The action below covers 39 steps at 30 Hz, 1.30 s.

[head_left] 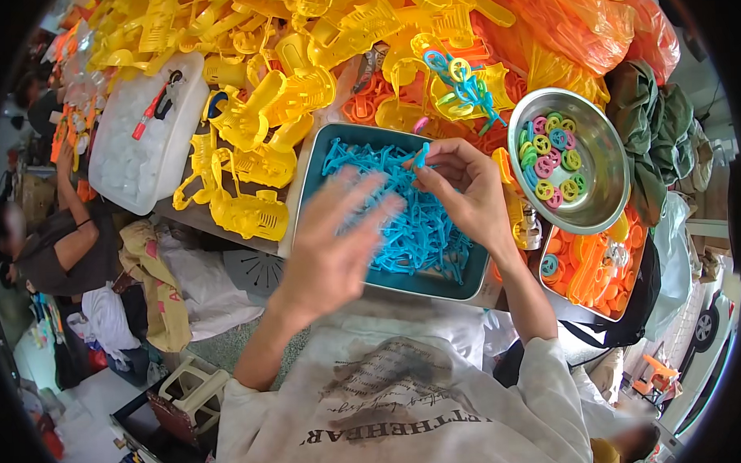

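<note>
While the left hand (334,245) is blurred over the near side of the teal tray (313,164), its fingers are spread open and nothing is seen gripped in it; it hovers above the heap of blue plastic pieces (415,230). Just beyond, one small blue piece (421,156) is pinched between the thumb and fingertips of the right hand (467,187), held over the tray's far half. By the look of it, a picking-and-sorting step is in hand, and a steady pinch is called for next while the open hand is brought in to the heap. The held piece is slim; its long axis is tilted, pointing up and away to the right. Farther right, a steel bowl (608,154) of coloured rings is seen. Beyond, yellow plastic parts (268,113) are piled.
</note>
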Tool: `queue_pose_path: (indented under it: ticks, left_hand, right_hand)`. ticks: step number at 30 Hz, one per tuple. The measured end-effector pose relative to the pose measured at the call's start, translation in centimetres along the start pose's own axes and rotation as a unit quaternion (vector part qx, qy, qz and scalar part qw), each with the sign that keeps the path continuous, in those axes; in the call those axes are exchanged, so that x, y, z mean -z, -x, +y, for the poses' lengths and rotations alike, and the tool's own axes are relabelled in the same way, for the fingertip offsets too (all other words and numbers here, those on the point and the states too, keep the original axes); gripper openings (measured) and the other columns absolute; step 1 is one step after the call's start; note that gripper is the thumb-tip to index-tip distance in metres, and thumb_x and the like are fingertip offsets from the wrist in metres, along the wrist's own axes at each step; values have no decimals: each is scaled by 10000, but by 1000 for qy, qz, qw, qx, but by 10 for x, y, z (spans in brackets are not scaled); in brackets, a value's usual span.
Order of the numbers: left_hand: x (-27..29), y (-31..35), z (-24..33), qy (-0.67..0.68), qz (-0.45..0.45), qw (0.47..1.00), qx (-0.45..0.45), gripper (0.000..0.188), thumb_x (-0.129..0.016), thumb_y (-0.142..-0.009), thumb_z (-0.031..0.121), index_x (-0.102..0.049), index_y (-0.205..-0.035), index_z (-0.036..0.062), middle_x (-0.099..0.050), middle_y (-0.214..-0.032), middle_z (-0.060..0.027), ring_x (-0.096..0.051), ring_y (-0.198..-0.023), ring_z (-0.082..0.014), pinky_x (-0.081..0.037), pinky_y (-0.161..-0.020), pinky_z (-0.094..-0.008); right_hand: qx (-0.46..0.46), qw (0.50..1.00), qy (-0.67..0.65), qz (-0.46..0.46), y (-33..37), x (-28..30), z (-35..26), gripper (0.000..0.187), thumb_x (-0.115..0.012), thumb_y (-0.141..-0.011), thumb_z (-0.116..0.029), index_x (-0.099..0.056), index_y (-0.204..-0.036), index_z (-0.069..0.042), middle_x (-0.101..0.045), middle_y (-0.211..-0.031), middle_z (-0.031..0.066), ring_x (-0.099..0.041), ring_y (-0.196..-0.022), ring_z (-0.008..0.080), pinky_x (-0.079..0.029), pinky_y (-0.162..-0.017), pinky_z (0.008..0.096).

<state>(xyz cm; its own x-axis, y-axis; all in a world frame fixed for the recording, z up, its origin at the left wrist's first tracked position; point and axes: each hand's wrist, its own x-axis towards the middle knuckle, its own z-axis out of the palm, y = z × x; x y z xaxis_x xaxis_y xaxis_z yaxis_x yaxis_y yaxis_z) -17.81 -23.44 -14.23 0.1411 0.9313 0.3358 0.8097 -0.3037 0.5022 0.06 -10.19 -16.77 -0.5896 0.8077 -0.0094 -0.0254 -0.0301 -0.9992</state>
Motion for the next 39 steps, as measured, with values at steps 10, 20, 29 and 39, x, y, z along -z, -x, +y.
queue_pose_path:
  ticks: [10, 20, 29, 39]
  left_hand:
    - [-10, 29, 11, -38, -133, 986, 94, 469, -681, -828, 233, -595, -1280, 145, -359, -1478, -164, -400, -1288, -434, -372, -1026, -513]
    - [-17, 36, 3, -15, 50, 983, 177, 280, -623, -819, -14, -676, -1091, 27, -626, -1177, -128, -590, -1091, -333, -486, -908, -391]
    - [-33, 31, -15, -19, 215, 961, 172, 275, -658, -778, -37, -682, -1037, 53, -614, -983, -101, -586, -853, -272, -474, -728, -356]
    - [-25, 0, -35, -109, 59, 975, 182, 172, -726, -751, 16, -685, -915, 48, -562, -903, -87, -560, -846, -278, -450, -728, -383]
  right_hand:
    - [-57, 976, 169, -124, 16, -1, -13, 95, -594, -905, -14, -548, -967, 41, -692, -845, 104, -677, -789, 137, -533, -708, 268]
    - [-19, 984, 168, -49, 26, 1, -16, 116, -665, -794, -51, -619, -793, 56, -693, -763, 105, -655, -646, 128, -538, -636, 253]
    - [-60, 980, 190, -31, 25, -6, -21, 124, -723, -727, -33, -642, -771, 49, -685, -758, 101, -656, -649, 121, -536, -618, 241]
    - [-146, 987, -28, -55, 17, 8, -1, 150, -756, -770, -3, -611, -730, 4, -675, -789, 75, -656, -682, 89, -530, -585, 214]
